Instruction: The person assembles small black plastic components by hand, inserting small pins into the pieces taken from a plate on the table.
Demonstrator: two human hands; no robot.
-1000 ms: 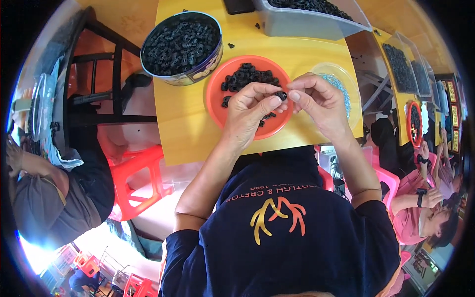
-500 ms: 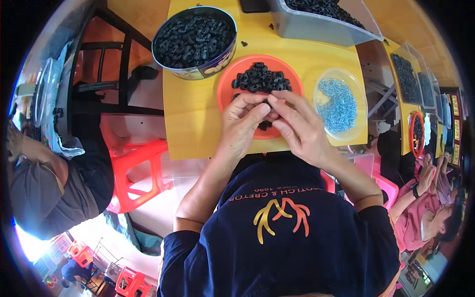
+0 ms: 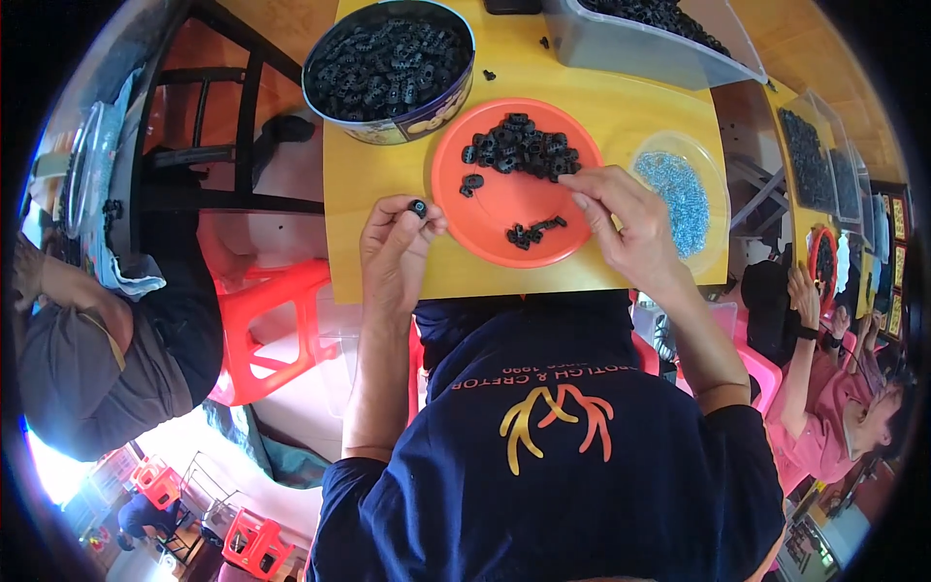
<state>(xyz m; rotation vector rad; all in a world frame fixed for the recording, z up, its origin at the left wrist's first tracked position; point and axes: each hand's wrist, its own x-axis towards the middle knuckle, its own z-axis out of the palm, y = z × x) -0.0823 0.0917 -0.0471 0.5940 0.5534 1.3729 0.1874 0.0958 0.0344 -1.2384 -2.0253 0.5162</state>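
My left hand [image 3: 393, 254] is raised at the plate's left rim. Its thumb and fingers pinch a small black cylindrical plastic part [image 3: 418, 208], with the round end facing up. My right hand [image 3: 632, 228] reaches over the right side of the orange-red plate [image 3: 499, 202]. Its index fingertip is at the edge of a pile of black plastic parts [image 3: 524, 145], and the thumb is a little apart from it. One or two black parts [image 3: 470, 184] lie left of the pile. Several smaller black pieces [image 3: 529, 236] are gathered near the plate's front.
A round tin [image 3: 456, 102] full of black parts stands at the back left. Behind the plate is a clear bin [image 3: 669, 66] of black pieces. A clear round tub [image 3: 718, 175] with small bluish pieces sits to the right. Other people sit on both sides.
My hands have come apart. The left moved to the left with the black part, and the right moved rightward to the pile's edge.
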